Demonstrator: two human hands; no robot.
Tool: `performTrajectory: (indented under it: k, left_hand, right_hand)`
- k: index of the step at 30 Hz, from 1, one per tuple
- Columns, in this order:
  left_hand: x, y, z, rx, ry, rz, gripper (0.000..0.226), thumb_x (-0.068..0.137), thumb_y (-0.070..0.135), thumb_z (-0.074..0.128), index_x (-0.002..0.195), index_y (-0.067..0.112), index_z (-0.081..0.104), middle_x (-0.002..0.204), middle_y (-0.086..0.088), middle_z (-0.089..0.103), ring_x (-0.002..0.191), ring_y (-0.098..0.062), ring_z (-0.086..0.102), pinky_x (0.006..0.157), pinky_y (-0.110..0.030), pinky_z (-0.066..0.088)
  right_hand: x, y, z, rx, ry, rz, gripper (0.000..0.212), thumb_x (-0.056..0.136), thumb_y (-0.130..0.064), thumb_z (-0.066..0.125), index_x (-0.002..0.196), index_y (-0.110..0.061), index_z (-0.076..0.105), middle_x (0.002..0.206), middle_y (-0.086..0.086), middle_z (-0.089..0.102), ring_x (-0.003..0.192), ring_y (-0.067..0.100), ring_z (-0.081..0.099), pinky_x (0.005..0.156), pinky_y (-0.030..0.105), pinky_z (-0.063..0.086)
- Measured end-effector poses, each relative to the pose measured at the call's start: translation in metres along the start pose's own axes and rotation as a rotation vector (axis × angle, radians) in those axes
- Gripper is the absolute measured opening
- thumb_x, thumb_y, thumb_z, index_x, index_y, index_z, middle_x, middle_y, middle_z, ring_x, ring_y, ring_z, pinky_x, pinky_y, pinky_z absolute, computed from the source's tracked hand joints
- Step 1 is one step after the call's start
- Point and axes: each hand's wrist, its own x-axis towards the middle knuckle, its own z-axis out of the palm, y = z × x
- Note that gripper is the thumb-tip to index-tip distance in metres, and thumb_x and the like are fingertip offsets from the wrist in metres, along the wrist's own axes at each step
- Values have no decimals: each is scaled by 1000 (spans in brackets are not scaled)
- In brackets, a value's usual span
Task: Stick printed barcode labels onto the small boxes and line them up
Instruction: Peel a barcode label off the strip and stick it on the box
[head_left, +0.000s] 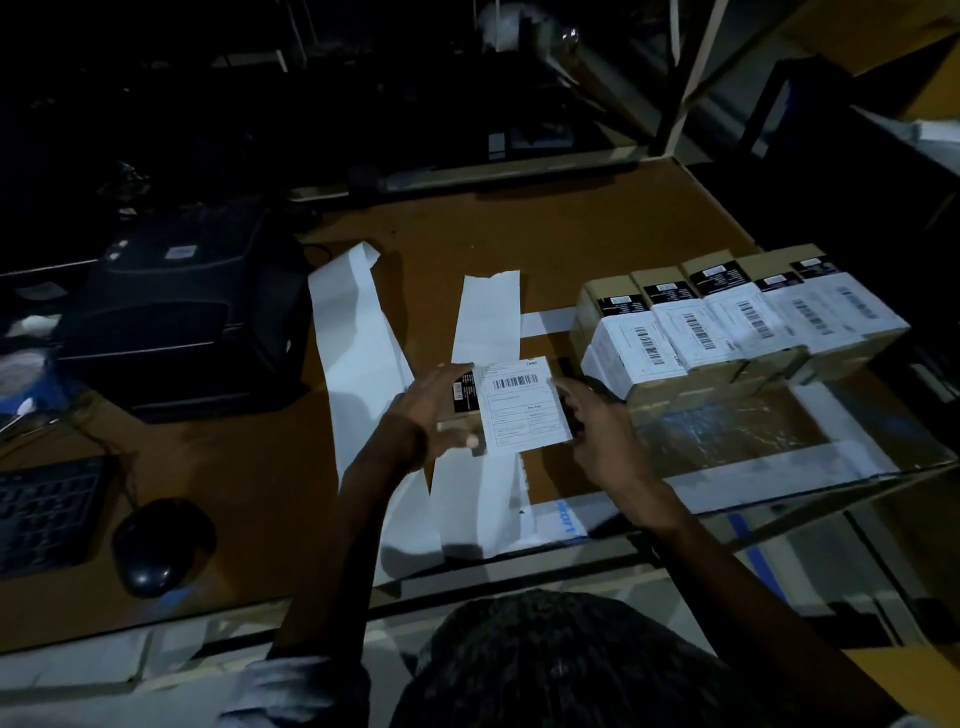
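Small box (465, 400) sits between both hands near the middle of the brown table (571, 228), held just above or on the white backing strips; contact with the table cannot be told. Barcode label (522, 405) covers most of the box's top face, barcode toward the far edge, form lines below; a dark printed panel of the box shows at the label's left. Left hand (428, 415) grips the box from its left side, fingers spread over the far-left corner and thumb curled along the near edge, thumbnail just at the label's lower-left corner. Right hand (597, 421) holds the right side, fingers curled against the label's right edge; whether they press the label or merely grip the box is unclear. Row of labelled boxes (737, 322) stands to the right, near the right hand but apart from the held box, five or so side by side, each with a white barcode label on top and a dark printed band at the far end. Two long white backing strips (358, 353) run from a dark label printer (182, 312) at left, passing under the hands. Mouse (161, 545) and keyboard (47, 514) lie at lower left. Lighting dim; far background unreadable.
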Motion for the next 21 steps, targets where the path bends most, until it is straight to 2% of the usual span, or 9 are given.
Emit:
performTrajectory:
  k: [3,5,7,9,11,14,16,18,21]
  left_hand:
    - [1,-2,4,-141,39,-118,91,70,16,89,141,42,38,138,7,57,124,-21,57,102,-54,50]
    - [4,6,0,-227,28,-158,92,74,8,85,147,32,34,138,1,57,120,-23,59,102,-52,51]
    - [7,13,-8,-233,-22,-174,86,82,4,79,149,22,28,141,-2,53,113,-17,60,94,-35,57]
    - [12,17,-18,-183,-78,-166,86,84,2,76,149,21,23,145,-3,49,116,-18,57,79,-18,55]
    - [19,15,-29,-109,-131,-138,88,85,6,77,149,23,19,148,-3,46,126,-20,50,75,-14,53]
    - [29,16,-44,-5,-193,-99,78,91,11,72,148,18,20,149,-5,44,126,-15,46,69,-4,47]
    - [36,17,-52,41,-163,-66,71,93,21,70,148,19,25,145,-3,47,126,-17,49,70,-5,45]
    - [42,19,-55,48,-93,-51,67,91,24,72,145,24,33,138,-2,55,123,-19,55,80,-12,46]
    - [52,27,-53,49,-23,-50,65,90,12,72,143,28,38,137,-4,58,124,-24,56,92,-29,50]
  right_hand:
    - [-1,1,6,20,59,-22,90,74,26,64,146,-25,50,120,-2,61,103,7,57,84,20,54]
    - [-2,-1,7,36,74,-20,88,74,23,68,146,-25,51,112,-7,59,97,8,57,82,19,53]
    - [-1,-4,5,59,93,-19,83,75,20,71,145,-21,53,111,-7,59,97,9,56,86,22,50]
    - [3,-9,3,80,116,-45,76,75,13,77,141,-19,57,116,-3,63,101,10,58,89,25,51]
    - [10,-12,1,95,120,-80,68,76,6,81,136,-19,61,124,1,66,107,12,61,93,29,55]
    - [27,-18,-5,72,94,-19,60,79,-2,82,133,-20,64,120,4,68,105,13,64,93,34,57]
    - [39,-25,-10,52,86,18,52,81,-4,81,128,-21,66,114,3,69,102,15,64,89,35,57]
    - [52,-32,-14,29,86,15,44,82,-2,78,121,-20,68,114,2,68,103,17,64,85,36,58]
    - [70,-40,-15,-4,85,31,49,81,-2,77,125,-20,65,119,3,68,106,23,64,85,44,59]
